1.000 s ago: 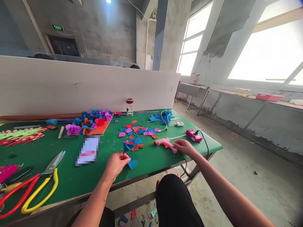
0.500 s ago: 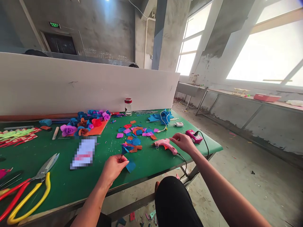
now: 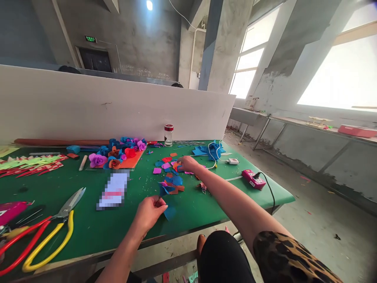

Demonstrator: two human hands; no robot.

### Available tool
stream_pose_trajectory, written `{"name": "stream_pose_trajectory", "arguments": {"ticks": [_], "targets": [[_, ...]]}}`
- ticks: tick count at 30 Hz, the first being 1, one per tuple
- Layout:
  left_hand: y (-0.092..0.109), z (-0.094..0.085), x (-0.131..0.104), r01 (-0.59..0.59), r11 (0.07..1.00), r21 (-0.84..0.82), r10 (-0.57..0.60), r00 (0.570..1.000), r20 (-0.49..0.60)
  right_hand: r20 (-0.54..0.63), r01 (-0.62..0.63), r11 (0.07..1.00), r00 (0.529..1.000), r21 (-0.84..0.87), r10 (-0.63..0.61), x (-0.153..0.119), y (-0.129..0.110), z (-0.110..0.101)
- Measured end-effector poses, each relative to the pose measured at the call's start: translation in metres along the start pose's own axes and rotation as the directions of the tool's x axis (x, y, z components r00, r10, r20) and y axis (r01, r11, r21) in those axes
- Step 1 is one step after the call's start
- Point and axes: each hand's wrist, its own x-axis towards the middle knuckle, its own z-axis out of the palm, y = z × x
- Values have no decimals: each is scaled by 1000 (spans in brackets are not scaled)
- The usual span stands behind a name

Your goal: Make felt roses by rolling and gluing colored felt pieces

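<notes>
While scissors (image 3: 62,214) with one red and one yellow handle lie at near left of the worktop (image 3: 86,232), red checkered strips (image 3: 44,169) with light green ones on top sit farther back. Next right, paper roses (image 3: 98,160) in purple, blue, red and brown, bunched on an orange sheet (image 3: 134,162). Nearer me, a pixelated rectangle (image 3: 113,192), unreadable. My left hand (image 3: 149,214) is near the front edge, thumb to fingers, pinching the lower end of a blue paper piece (image 3: 166,189); exact grip partly hidden. Red-lidded jar (image 3: 169,137) stands upright at the back. Blue square (image 3: 170,212) is just beside my left fingertips; can't tell if touching. Loose paper bits (image 3: 157,171) in blue, orange and pink lie mid-worktop. My right hand (image 3: 185,164) is over their right side, fingers bent down; can't tell if they pinch any. Glue gun nozzle (image 3: 202,187) pokes out by my right forearm, rest covered. Farther right: blue bundle (image 3: 203,151), white adapter (image 3: 233,161), pink power block (image 3: 250,178) with black plug in.
</notes>
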Motion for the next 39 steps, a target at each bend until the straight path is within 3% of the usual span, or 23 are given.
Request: {"name": "stream_pose_trajectory", "arguments": {"ticks": [5,10,15,20,25,33,36,39], "targets": [[0,-1,-2,20,1000,10,-20,1000,8,60,-75,997,995,17,74,25,5,13],[0,-1,-2,8,999,-50,-6,999,50,21,-128,983,992,133,126,34,34,-10],[1,0,-1,-2,999,-43,3,1000,24,-29,-129,935,989,329,147,22,45,-20],[3,-2,-1,-16,998,-66,16,1000,4,-119,-117,867,973,484,198,-10,60,-28],[8,-3,-3,-21,995,-102,22,1000,5,-141,-95,822,968,562,208,-61,88,-41],[5,-2,1,-58,993,-107,59,998,6,-126,-161,855,959,494,254,-161,139,-29],[3,-2,2,-62,993,-97,64,998,11,-148,-173,890,955,423,256,-179,138,-27],[2,-2,3,-65,994,-92,67,998,15,-165,-166,930,959,327,229,-169,121,-31]]}}
